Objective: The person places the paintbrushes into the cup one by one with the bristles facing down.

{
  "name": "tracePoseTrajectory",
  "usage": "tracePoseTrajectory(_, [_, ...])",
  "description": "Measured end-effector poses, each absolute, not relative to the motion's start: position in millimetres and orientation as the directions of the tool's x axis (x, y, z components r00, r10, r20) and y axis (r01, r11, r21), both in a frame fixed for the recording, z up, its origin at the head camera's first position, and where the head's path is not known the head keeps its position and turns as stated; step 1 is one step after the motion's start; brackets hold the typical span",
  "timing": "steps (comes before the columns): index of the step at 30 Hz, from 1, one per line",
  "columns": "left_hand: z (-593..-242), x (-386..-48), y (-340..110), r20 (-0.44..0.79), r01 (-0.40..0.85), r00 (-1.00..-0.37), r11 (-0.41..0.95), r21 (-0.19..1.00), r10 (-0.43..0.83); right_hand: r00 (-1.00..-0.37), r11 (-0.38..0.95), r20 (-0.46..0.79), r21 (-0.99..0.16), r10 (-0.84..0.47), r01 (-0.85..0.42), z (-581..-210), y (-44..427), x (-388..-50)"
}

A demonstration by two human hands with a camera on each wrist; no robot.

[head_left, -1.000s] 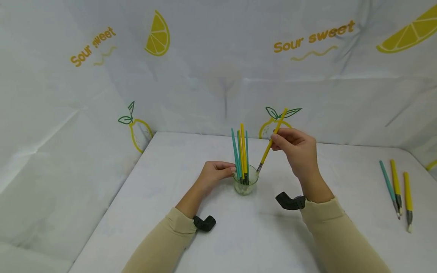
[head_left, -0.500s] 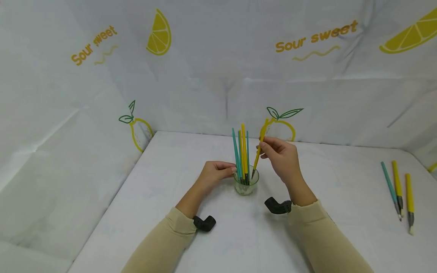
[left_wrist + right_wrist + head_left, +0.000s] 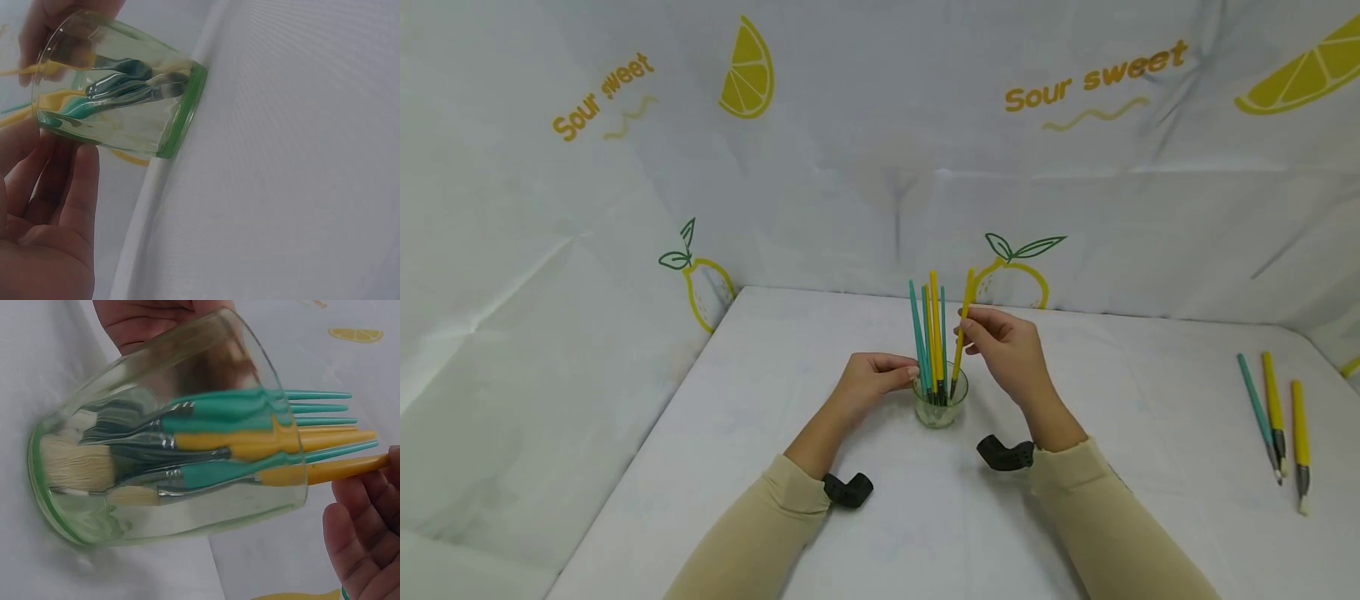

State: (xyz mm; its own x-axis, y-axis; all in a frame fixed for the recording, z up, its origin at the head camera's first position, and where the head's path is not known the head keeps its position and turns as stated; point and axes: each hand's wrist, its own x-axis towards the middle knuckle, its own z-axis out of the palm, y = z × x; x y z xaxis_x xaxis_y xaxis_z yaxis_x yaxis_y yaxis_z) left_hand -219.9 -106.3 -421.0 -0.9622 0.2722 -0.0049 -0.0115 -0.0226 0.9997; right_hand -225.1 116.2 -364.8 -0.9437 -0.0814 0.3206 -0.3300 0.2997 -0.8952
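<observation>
A clear greenish glass [image 3: 937, 417] stands upright on the white table, holding several teal and yellow paintbrushes [image 3: 936, 333] with bristles down. My left hand [image 3: 872, 383] grips its rim from the left, thumb and fingers at the upper edge. Between the thumb and fingers of my right hand [image 3: 1009, 350] is the handle of a yellow paintbrush [image 3: 967, 290]. That brush's bristle end is inside the glass, along the right side. Through the glass in the right wrist view, its pale bristles [image 3: 134, 495] hang above the green base [image 3: 50, 506].
On the table's right side lie a teal paintbrush [image 3: 1257, 408], a yellow paintbrush [image 3: 1272, 400] and another yellow paintbrush [image 3: 1299, 433]. A white lemon-printed cloth [image 3: 850, 167] rises behind the table [image 3: 910, 533].
My right hand has moved left and slightly down, bringing the yellow paintbrush from the glass's right rim to inside it, more upright. The left hand stays at the rim.
</observation>
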Motion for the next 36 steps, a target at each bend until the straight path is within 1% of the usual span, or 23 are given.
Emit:
tracePoseTrajectory(10, [-420.3, -219.5, -106.2, -0.007, -0.009, -0.964, -0.005, 1.0, 0.267, -0.959, 0.378, 0.248, -0.881, -0.141, -0.283, -369.9, 112.1, -225.5])
tracePoseTrajectory(18, [-419.5, -219.0, -105.6, -0.013, -0.016, -0.963, -0.006, 1.0, 0.268, -0.964, 0.42, 0.212, -0.869, -0.159, -0.261, -372.9, 110.7, -226.1])
tracePoseTrajectory(24, [-420.3, -219.0, -106.0, -0.002, -0.006, -0.963, -0.017, 1.0, 0.269, -0.971, 0.437, 0.182, -0.868, -0.157, -0.234, -374.2, 109.5, -226.3])
tracePoseTrajectory(36, [-420.0, -219.0, -105.8, 0.014, 0.007, -0.962, -0.026, 1.0, 0.272, -0.971, 0.436, 0.175, -0.87, -0.164, -0.231, -375.0, 109.5, -226.0])
